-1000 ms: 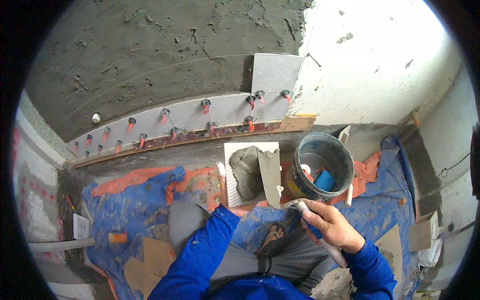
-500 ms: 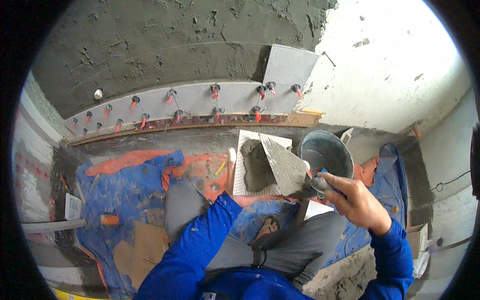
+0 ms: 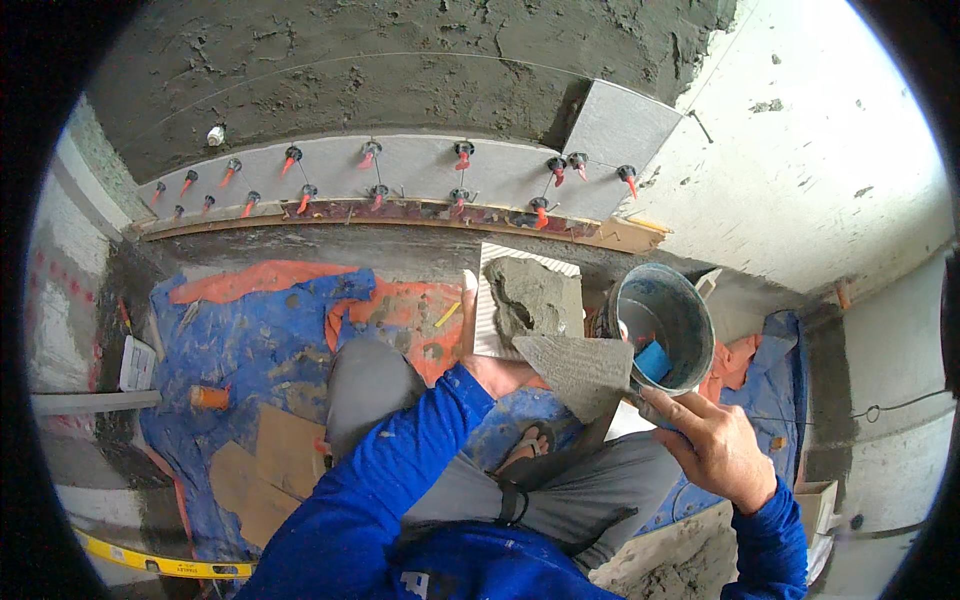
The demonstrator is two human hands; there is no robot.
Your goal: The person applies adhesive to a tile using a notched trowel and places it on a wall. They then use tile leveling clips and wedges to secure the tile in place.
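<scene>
Your left hand grips the ribbed tile from below, mortar heaped unspread (bottom wall course already set); your right hand clasps the trowel beside the bucket.

We see one small white printed sheet or label lying at the far left on the floor, beside the blue tarp; its dark markings are too small to make out. We find no screens or signs.
</scene>
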